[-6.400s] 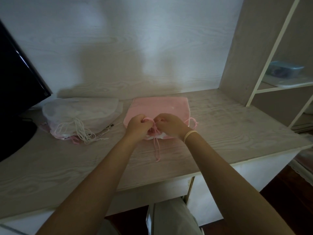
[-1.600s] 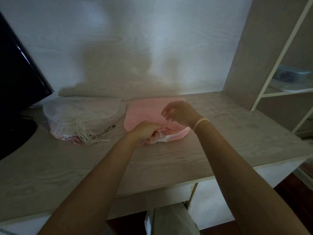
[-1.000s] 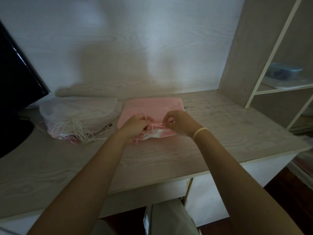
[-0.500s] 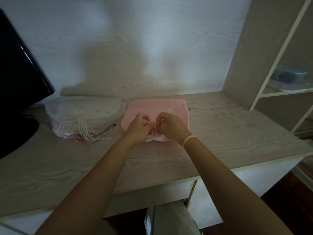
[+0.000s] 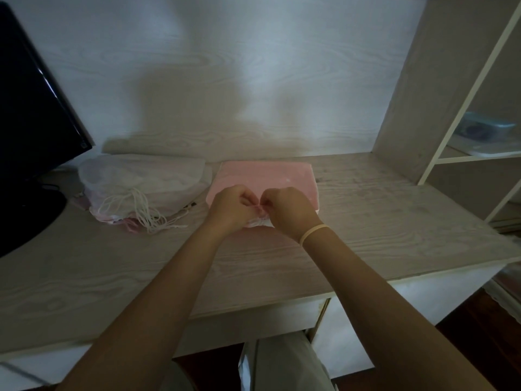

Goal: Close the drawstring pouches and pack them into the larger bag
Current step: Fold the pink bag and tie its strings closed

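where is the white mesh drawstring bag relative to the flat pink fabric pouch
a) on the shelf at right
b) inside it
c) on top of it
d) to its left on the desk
d: the white mesh drawstring bag lies on the wooden desk, left of the flat pink fabric pouch.

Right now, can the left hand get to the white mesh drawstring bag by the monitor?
Probably yes. The white mesh drawstring bag lies just left of the left hand with bare desk between, but that hand is busy pinching the pink fabric pouch's cord.
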`<state>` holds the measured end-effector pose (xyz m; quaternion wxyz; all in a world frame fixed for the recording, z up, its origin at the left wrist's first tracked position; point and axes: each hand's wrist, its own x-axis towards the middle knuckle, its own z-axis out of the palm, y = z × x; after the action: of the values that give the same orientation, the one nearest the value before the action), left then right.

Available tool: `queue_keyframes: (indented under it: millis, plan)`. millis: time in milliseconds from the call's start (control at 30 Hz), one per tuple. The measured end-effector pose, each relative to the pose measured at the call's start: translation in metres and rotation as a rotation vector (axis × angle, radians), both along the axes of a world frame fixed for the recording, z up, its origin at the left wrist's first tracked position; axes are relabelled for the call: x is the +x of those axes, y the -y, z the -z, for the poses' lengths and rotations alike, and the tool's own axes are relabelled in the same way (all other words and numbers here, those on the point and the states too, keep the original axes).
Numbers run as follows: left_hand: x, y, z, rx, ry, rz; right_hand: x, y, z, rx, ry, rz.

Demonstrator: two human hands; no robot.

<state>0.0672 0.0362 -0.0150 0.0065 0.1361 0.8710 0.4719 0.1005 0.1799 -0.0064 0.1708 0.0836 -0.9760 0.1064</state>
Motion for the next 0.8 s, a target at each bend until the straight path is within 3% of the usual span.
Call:
queue_keyframes:
  millis: [267,533,667,800]
  plan:
    - [0.008,-0.002,-0.002,-0.084,-0.112,0.006,0.000,-0.003,-0.008,0.079,0.050,-0.039]
    - [0.013,-0.001,0.005,-0.043,-0.209,0.054,0.006,-0.017,-0.018,-0.233,0.317,-0.082]
    - [0.014,-0.002,0.010,-0.014,-0.240,0.067,0.005,-0.020,-0.019,-0.275,0.406,-0.090]
    - [0.011,-0.003,0.013,-0.008,-0.253,0.069,0.003,-0.024,-0.017,-0.573,0.513,-0.062]
